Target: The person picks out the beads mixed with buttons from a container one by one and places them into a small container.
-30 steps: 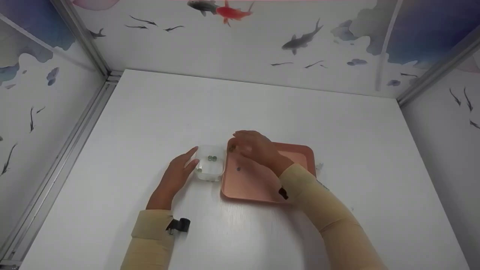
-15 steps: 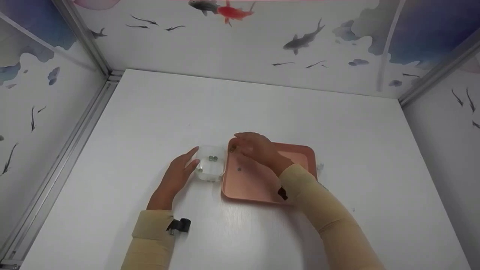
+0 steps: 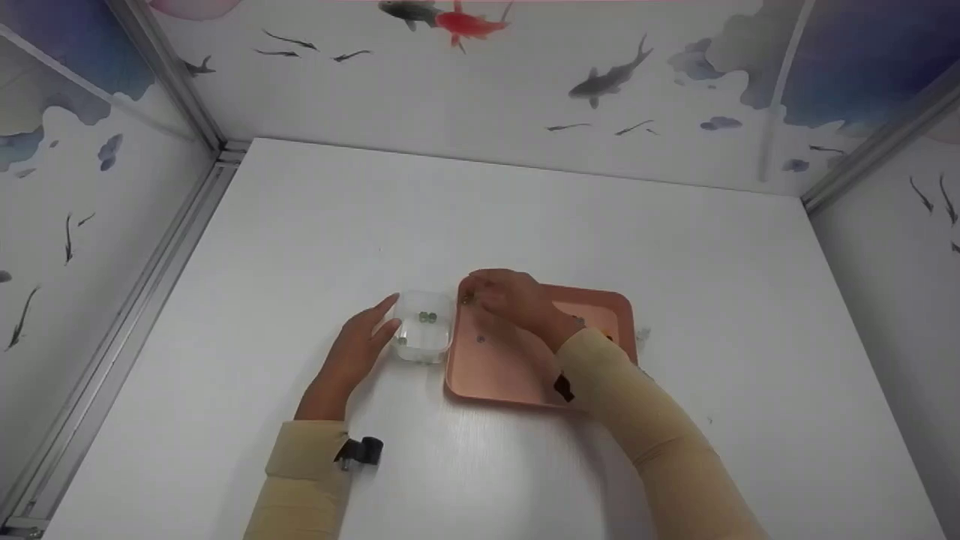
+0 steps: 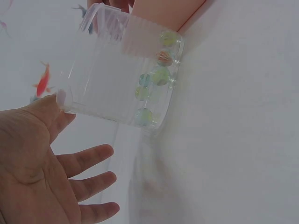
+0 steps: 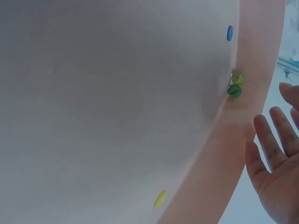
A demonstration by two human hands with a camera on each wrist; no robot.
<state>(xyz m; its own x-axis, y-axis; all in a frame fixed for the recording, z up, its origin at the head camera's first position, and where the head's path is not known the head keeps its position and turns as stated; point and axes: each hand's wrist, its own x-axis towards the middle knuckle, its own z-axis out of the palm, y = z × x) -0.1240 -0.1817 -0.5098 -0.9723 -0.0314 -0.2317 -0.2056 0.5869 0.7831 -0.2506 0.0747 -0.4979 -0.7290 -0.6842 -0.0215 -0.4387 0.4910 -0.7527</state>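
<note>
A clear plastic box (image 3: 424,349) stands left of the pink tray (image 3: 487,386), with several glass marbles inside, as the left wrist view shows. My left hand (image 3: 357,347) touches the box's left side with thumb and index finger; its other fingers are straight and spread in the left wrist view. My right hand (image 3: 514,296) hovers over the tray's far left corner, fingers loosely bent, nothing seen in them. Beside its fingers, a yellow-green marble (image 5: 238,77) and a green marble (image 5: 234,91) lie against the tray wall.
A small blue flat piece (image 5: 230,33) and a yellow one (image 5: 160,199) lie in the tray. An orange item (image 3: 608,337) shows beside the right sleeve. A small clear object (image 3: 643,335) sits right of the tray. Printed panels (image 3: 480,97) enclose the white table (image 3: 360,195).
My right hand sinks slightly over the tray corner. Small items beside the right forearm, one orange, have come into sight. The left hand and box stay nearly still.
</note>
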